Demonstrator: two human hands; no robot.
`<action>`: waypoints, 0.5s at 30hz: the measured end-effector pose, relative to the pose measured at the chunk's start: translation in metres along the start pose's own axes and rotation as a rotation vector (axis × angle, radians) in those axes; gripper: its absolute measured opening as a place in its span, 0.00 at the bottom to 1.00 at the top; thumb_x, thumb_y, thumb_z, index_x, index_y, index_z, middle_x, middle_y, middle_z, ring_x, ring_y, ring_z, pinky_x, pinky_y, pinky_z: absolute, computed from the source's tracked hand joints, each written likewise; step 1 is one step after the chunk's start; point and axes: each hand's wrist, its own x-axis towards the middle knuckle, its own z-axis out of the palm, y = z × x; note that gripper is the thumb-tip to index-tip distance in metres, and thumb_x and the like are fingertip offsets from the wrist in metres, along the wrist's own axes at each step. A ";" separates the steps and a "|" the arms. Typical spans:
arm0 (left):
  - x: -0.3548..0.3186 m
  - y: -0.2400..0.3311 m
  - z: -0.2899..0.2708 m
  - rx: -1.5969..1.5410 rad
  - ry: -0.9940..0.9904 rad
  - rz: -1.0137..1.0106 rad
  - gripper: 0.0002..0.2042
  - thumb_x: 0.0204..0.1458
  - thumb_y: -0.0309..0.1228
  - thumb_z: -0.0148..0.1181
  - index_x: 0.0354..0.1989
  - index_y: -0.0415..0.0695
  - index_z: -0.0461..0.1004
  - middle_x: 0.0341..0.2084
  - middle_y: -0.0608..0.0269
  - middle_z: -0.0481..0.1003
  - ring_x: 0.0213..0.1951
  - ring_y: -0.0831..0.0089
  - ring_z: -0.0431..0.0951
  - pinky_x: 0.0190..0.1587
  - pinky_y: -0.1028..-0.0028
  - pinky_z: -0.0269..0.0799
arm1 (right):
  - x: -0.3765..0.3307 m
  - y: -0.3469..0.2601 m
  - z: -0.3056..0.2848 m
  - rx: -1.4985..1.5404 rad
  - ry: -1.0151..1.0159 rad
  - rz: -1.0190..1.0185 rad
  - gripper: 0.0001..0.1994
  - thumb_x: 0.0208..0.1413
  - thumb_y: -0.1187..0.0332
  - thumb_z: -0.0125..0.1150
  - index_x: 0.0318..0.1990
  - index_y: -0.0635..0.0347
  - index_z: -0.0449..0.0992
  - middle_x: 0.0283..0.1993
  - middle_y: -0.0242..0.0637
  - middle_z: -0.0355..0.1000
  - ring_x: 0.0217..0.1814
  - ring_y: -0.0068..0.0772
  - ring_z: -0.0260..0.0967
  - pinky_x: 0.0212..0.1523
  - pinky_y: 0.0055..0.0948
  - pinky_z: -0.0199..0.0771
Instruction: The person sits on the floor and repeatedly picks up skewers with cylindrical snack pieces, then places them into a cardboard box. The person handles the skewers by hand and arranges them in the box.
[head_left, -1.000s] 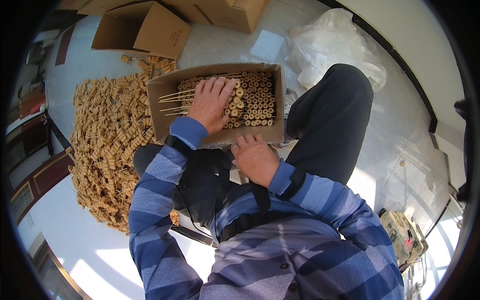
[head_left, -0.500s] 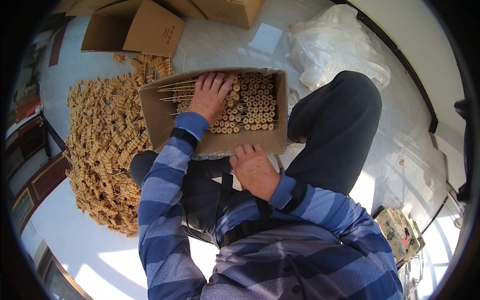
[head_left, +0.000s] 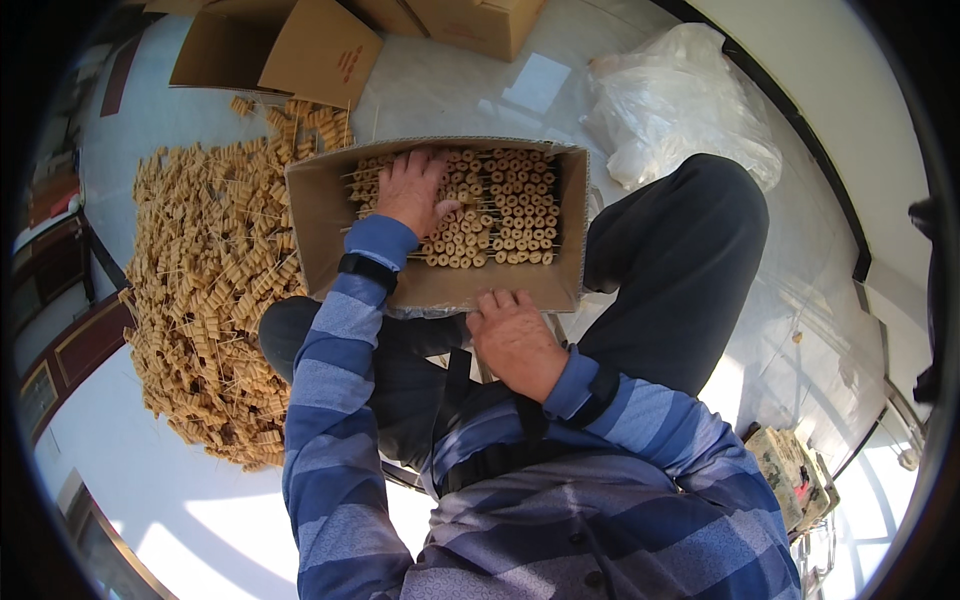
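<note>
An open cardboard box stands in front of me between my knees. Inside it, ring-shaped tan pieces on thin sticks, a set of skewers, are packed in rows with their round ends facing up. My left hand reaches into the box's left half and rests on the skewers, fingers stretched out and thumb apart. Its fingertips partly hide the skewers under them. At the near wall, my right hand hooks its fingers over the rim and grips the box.
A large heap of loose skewers covers the floor to the left. Beyond it stands an open carton, with another carton beside it. Clear plastic bags lie at the far right, past my raised knee.
My left hand has spread its thumb away from the fingers and shifted slightly on the skewers. The right hand keeps its place on the rim. The whole view has shifted a little.
</note>
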 end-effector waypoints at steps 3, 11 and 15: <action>0.001 -0.003 -0.004 -0.100 -0.085 -0.142 0.24 0.55 0.40 0.66 0.59 0.47 0.71 0.56 0.47 0.70 0.56 0.46 0.72 0.57 0.53 0.70 | 0.001 -0.001 0.000 -0.007 -0.015 0.000 0.11 0.53 0.67 0.56 0.42 0.60 0.79 0.50 0.44 0.71 0.54 0.43 0.67 0.55 0.40 0.65; 0.003 -0.005 0.025 -0.198 -0.172 0.039 0.09 0.56 0.29 0.59 0.43 0.40 0.77 0.46 0.43 0.74 0.45 0.46 0.79 0.48 0.54 0.76 | 0.002 0.002 0.000 0.029 -0.067 -0.003 0.12 0.55 0.64 0.59 0.43 0.60 0.78 0.53 0.45 0.71 0.57 0.44 0.68 0.56 0.41 0.66; 0.007 -0.007 0.036 -0.170 -0.131 0.014 0.09 0.56 0.28 0.59 0.44 0.40 0.77 0.47 0.44 0.75 0.45 0.46 0.79 0.48 0.55 0.77 | 0.003 0.002 0.001 0.025 -0.081 -0.005 0.12 0.55 0.63 0.61 0.42 0.60 0.78 0.52 0.45 0.70 0.57 0.44 0.67 0.56 0.42 0.66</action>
